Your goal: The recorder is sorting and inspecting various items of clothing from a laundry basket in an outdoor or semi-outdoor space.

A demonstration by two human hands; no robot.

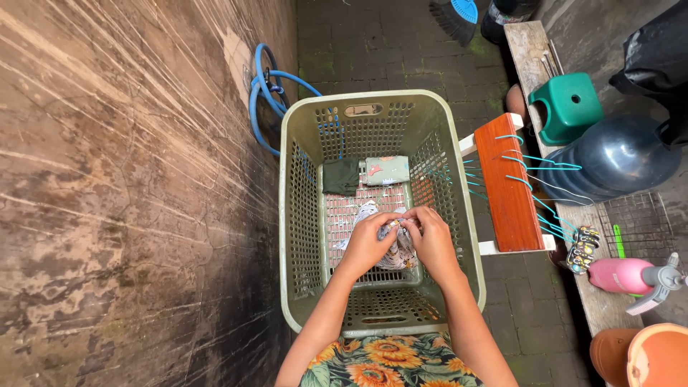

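Both my hands reach down into a pale green plastic laundry basket on the brick floor. My left hand and my right hand are closed together on a crumpled white patterned cloth, held over the basket's bottom. Farther back in the basket lie a dark green folded cloth and a light green patterned cloth. Part of the held cloth is hidden under my fingers.
A stained wall runs along the left, with a coiled blue hose at its foot. Right of the basket stands an orange wooden stool carrying teal wire hangers. Beyond are a green stool, a dark water jug and a pink spray bottle.
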